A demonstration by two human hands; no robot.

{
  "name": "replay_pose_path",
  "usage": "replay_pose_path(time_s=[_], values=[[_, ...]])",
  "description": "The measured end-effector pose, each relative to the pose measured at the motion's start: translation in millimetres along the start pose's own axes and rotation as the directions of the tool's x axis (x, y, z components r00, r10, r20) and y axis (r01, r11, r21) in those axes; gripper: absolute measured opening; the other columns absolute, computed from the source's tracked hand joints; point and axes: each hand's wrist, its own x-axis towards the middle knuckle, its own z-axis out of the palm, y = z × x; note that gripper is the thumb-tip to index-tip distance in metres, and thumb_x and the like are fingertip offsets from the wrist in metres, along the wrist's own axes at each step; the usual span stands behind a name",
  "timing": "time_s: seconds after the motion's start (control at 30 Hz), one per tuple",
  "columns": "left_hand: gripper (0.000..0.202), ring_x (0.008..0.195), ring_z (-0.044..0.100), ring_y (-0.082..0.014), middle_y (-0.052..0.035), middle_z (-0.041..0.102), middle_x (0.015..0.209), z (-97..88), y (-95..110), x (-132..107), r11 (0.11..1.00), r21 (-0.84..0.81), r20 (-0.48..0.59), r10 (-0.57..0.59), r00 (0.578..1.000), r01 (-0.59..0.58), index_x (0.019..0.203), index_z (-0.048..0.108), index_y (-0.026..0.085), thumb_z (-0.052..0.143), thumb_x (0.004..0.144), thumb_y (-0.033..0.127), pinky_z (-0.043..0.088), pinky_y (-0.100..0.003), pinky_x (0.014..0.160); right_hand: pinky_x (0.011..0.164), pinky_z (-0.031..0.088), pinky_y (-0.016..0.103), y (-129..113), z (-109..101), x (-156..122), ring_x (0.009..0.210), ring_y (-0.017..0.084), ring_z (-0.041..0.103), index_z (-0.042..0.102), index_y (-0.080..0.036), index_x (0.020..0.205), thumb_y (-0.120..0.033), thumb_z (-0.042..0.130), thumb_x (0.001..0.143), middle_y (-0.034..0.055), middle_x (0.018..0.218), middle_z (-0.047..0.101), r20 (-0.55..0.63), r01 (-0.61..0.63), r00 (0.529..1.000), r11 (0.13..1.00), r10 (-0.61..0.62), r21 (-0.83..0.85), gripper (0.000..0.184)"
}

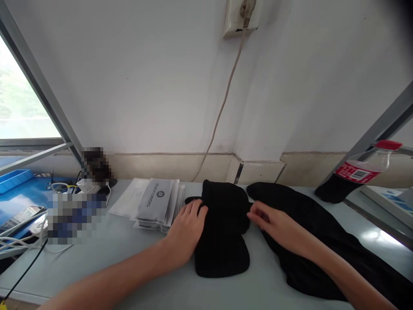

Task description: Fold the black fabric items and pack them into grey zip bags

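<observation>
At frame centre my left hand (189, 230) lay flat, fingers together, on the folded black cloth (222, 252), seemingly pinning it; my right hand (274, 224) pinched its edge.

From up here I see my left hand (189, 230) lying flat, fingers spread, on the left edge of a folded black cloth (222, 247) on the pale table (129, 267). My right hand (274, 226) is at the cloth's right edge. Its fingers are blurred, so it may be pinching the fabric, but I cannot tell. A larger black garment (325, 245) sprawls under that forearm, touching the folded piece. A stack of grey packets (158, 200) sits just beside the left hand. A cola bottle (358, 174) lies tilted at the far right. A cable (222, 107) runs down the wall from a socket (240, 17).
</observation>
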Motion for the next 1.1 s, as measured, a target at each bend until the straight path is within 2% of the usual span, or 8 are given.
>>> replay_pose_path(time_s=[0.07, 0.17, 0.27, 0.37, 0.57, 0.77, 0.97, 1.1], values=[[0.027, 0.113, 0.061, -0.0318, -0.0135, 0.061, 0.125, -7.5, 9.6, -8.6, 0.993, -0.108, 0.042, 0.056, 0.998, -0.051, 0.123, 0.055, 0.02, 0.051, 0.104, 0.038, 0.05, -0.047, 0.094, 0.076, 0.053, 0.035, -15.2, 9.6, -27.8, 0.082, 0.024, 0.064, 0.062, -0.028, 0.093, -0.052, 0.055, 0.097, 0.0015, 0.088, 0.068, 0.162, 0.113, 0.98, 0.992, -0.119, 0.049, 0.025], [0.066, 0.118, 0.058, -0.0352, -0.0135, 0.06, 0.13, -14.7, 20.2, -28.3, 0.963, -0.252, 0.124, 0.132, 0.983, -0.098, 0.132, 0.051, 0.022, 0.07, 0.086, 0.064, 0.047, -0.051, 0.102, 0.091, 0.053, 0.042, -32.0, 33.2, -58.5, 0.107, 0.031, 0.062, 0.063, -0.034, 0.115, -0.045, 0.08, 0.081, 0.0047, 0.12, 0.067, 0.136, 0.228, 0.965, 0.973, -0.223, -0.029, 0.04], [0.05, 0.132, 0.052, -0.0308, -0.0124, 0.053, 0.143, -13.9, 17.5, -41.6, 0.954, -0.297, 0.137, 0.084, 0.987, -0.04, 0.141, 0.042, 0.024, 0.064, 0.096, 0.03, 0.045, -0.046, 0.109, 0.086, 0.052, 0.045, -36.9, 53.9, -66.7, 0.097, 0.029, 0.062, 0.065, -0.03, 0.1, -0.038, 0.059, 0.097, 0.0064, 0.11, 0.066, 0.017, 0.263, 0.965, 0.955, -0.263, -0.137, 0.01], [0.049, 0.117, 0.058, -0.0242, -0.008, 0.058, 0.128, -13.3, 7.3, -39.1, 0.955, -0.285, 0.132, -0.045, 0.99, 0.081, 0.126, 0.05, 0.023, 0.046, 0.085, -0.004, 0.052, -0.039, 0.098, 0.075, 0.051, 0.038, -37.4, 56.8, -58.4, 0.083, 0.025, 0.061, 0.055, -0.027, 0.087, -0.035, 0.041, 0.104, 0.0046, 0.093, 0.064, -0.047, 0.236, 0.97, 0.969, -0.24, -0.076, 0.023], [0.041, 0.089, 0.062, -0.0181, -0.0034, 0.059, 0.112, -27.1, 6.2, -10.7, 0.886, -0.427, 0.03, -0.187, 0.982, 0.182, 0.111, 0.057, 0.026, 0.042, 0.085, -0.001, 0.052, -0.033, 0.079, 0.067, 0.05, 0.035, -56.8, 50.6, -36.4, 0.081, 0.025, 0.06, 0.049, -0.029, 0.1, -0.048, 0.065, 0.091, 0.0019, 0.09, 0.064, -0.171, 0.081, 0.982, 0.996, -0.085, -0.03, 0.027], [0.042, 0.083, 0.06, -0.0166, -0.003, 0.059, 0.116, -40.6, 14.8, 6.2, 0.875, -0.46, -0.012, -0.178, 0.984, 0.153, 0.117, 0.057, 0.026, 0.039, 0.088, 0.002, 0.05, -0.034, 0.079, 0.065, 0.044, 0.039, -67.8, 63.3, -22.9, 0.079, 0.03, 0.06, 0.049, -0.026, 0.092, -0.023, 0.051, 0.095, 0.0086, 0.088, 0.064, -0.314, 0.055, 0.924, 0.887, -0.22, -0.459, 0.005], [0.044, 0.086, 0.061, -0.0191, -0.0087, 0.055, 0.126, -58.0, -13.5, 13.7, 0.964, -0.227, -0.034, -0.149, 0.988, 0.138, 0.125, 0.055, 0.023, 0.039, 0.089, 0.004, 0.052, -0.033, 0.075, 0.054, 0.039, 0.034, -43.6, 10.5, -5.3, 0.073, 0.031, 0.068, 0.057, -0.027, 0.096, -0.031, 0.049, 0.096, 0.0087, 0.097, 0.07, -0.182, -0.204, 0.974, 0.862, 0.132, -0.465, 0.009], [0.028, 0.068, 0.066, -0.0162, -0.0065, 0.066, 0.11, -75.6, -44.4, 44.3, 0.872, -0.377, 0.166, -0.268, 0.949, 0.312, 0.117, 0.062, 0.023, 0.044, 0.096, 0.017, 0.052, -0.029, 0.064, 0.066, 0.044, 0.037, -40.4, -36.7, 28.5, 0.074, 0.027, 0.066, 0.06, -0.028, 0.092, -0.04, 0.046, 0.098, 0.0046, 0.08, 0.071, -0.109, -0.085, 0.992, 0.967, 0.06, -0.239, 0.02]])
